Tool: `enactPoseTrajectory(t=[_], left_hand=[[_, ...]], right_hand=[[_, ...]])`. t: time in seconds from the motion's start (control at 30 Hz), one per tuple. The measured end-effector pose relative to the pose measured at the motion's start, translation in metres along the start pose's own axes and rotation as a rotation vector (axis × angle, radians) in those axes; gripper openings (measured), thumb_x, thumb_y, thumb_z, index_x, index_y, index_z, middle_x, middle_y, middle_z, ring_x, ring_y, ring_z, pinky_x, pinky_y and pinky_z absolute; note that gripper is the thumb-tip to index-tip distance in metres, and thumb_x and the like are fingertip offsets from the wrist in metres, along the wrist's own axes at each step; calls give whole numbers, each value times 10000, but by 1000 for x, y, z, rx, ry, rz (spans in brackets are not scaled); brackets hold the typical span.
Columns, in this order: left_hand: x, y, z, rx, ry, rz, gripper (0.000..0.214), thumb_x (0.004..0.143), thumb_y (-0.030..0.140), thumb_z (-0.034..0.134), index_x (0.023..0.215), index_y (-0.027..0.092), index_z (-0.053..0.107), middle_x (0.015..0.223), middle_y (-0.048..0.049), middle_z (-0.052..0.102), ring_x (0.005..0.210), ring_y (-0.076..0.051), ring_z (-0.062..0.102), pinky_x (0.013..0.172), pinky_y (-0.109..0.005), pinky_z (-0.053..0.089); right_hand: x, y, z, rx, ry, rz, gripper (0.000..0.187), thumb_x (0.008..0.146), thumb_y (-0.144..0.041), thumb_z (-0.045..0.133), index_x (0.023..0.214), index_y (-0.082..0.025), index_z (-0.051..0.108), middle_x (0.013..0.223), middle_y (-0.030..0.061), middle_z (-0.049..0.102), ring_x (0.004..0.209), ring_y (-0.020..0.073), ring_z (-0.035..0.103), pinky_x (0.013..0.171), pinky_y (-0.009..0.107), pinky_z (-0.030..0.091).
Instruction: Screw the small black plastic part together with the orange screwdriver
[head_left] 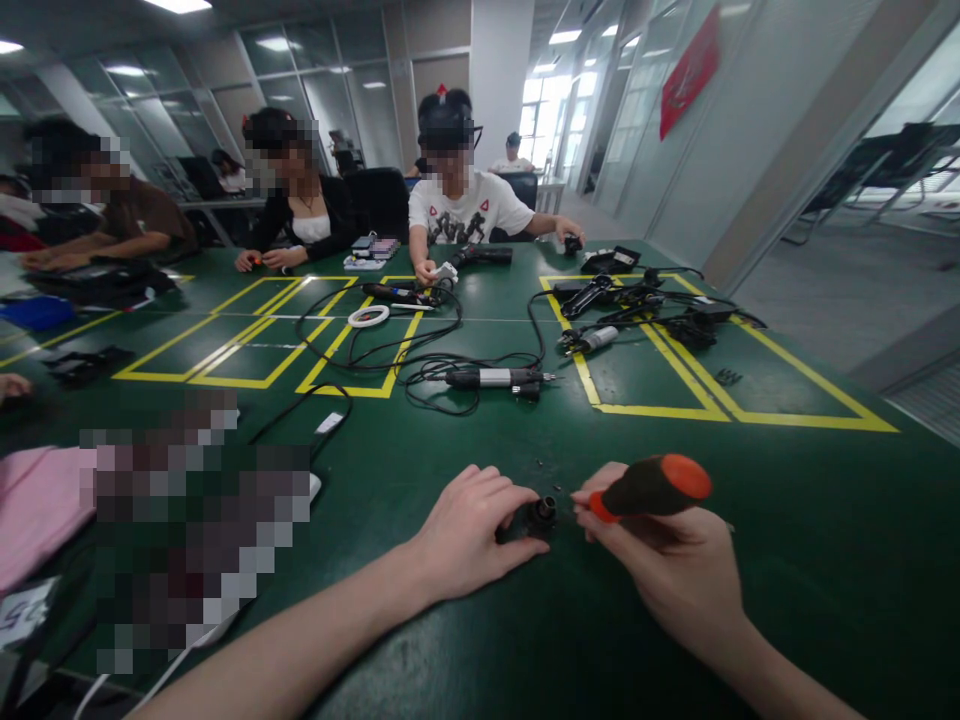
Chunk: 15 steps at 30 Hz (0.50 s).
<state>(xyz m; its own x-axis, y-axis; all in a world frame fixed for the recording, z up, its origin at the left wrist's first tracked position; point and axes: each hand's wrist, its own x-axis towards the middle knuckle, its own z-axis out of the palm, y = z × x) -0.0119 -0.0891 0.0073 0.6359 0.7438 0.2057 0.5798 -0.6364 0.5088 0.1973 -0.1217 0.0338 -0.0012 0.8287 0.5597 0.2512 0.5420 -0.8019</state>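
Note:
Thumb and fingers of my left hand (476, 525) close round a small black cylindrical part (541, 516) with a metal ring on top, which stands on the green table (420, 650). My right hand (667, 560), just to the right of it, grips a screwdriver (649, 488) with a black and orange handle. The handle's orange end tilts up to the right; the shaft and tip are hidden by my fingers. Tiny dark screws (556, 488) lie on the table between and beyond my hands.
Ahead lie a grey and black cylindrical tool (491, 378) with tangled black cable, and a second silver-bodied tool (592, 340). Yellow tape (660, 410) marks rectangles on the table. A white tape roll (368, 316) lies farther off. Several people sit across, one in a white shirt (487, 205).

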Motion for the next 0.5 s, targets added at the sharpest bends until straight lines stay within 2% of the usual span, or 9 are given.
enactPoseTrajectory(t=[0.1, 0.3, 0.4, 0.5], left_hand=[[0, 1, -1, 5, -13, -10, 327, 874, 411, 822, 1101, 212, 696, 789, 14, 657, 767, -174, 570, 726, -309, 351], [-1, 2, -2, 6, -15, 3, 332, 873, 408, 826, 1101, 206, 694, 786, 18, 656, 766, -174, 560, 711, -307, 338], [-1, 2, -2, 6, -20, -4, 329, 879, 409, 820, 1105, 207, 692, 787, 19, 657, 765, -171, 563, 717, -307, 341], [-1, 2, -2, 4, -17, -5, 339, 880, 408, 821, 1118, 203, 693, 793, 16, 659, 763, -170, 564, 719, -305, 342]], right_hand=[[1, -1, -1, -64, 11, -20, 100, 840, -161, 776, 751, -205, 777, 703, 39, 771, 555, 166, 699, 529, 248, 588], [1, -6, -2, -30, -95, 1, 179, 923, -177, 660, 789, -207, 774, 772, 67, 783, 577, 183, 709, 534, 282, 596], [1, -6, -2, 0, -116, 13, 109, 905, -208, 696, 833, -212, 778, 823, 66, 759, 557, 165, 672, 482, 269, 557], [1, -6, -2, -24, -132, 15, 118, 864, -204, 748, 748, -224, 740, 689, 18, 700, 511, 149, 622, 457, 257, 513]])
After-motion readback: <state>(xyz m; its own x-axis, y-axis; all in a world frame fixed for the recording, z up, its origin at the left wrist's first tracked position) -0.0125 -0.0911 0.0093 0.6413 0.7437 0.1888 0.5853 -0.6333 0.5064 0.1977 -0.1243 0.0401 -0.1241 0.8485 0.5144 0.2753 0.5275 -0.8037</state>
